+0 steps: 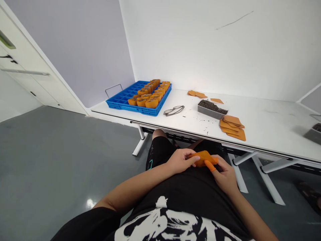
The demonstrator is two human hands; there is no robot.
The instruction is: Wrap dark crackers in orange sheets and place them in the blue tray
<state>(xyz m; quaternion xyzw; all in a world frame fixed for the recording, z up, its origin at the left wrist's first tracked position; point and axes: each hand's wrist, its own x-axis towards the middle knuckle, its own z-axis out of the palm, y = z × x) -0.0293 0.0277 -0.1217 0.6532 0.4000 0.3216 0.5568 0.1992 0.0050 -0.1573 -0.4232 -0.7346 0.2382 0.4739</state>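
Note:
Between my two hands, above my lap, is a flat orange piece (202, 157) that looks like a small sleeve or pouch. My left hand (181, 160) pinches its left end between thumb and fingers. At its right end grips my right hand (224, 172), with orange finger cots (210, 165) on the thumb and a finger. Whether anything is inside the orange piece is hidden. On the table beyond my right hand lies a stack of similar flat orange pieces (233, 127), next to a grey box (212, 110) filled with thin dark pieces.
A blue divided tray (132, 107) with rows of orange pieces (151, 103) stands at the table's left end. Glasses (174, 110) lie beside it. More flat orange pieces (197, 94) are near the wall. Another dark-filled box (314, 133) sits far right. The table's front edge borders my lap.

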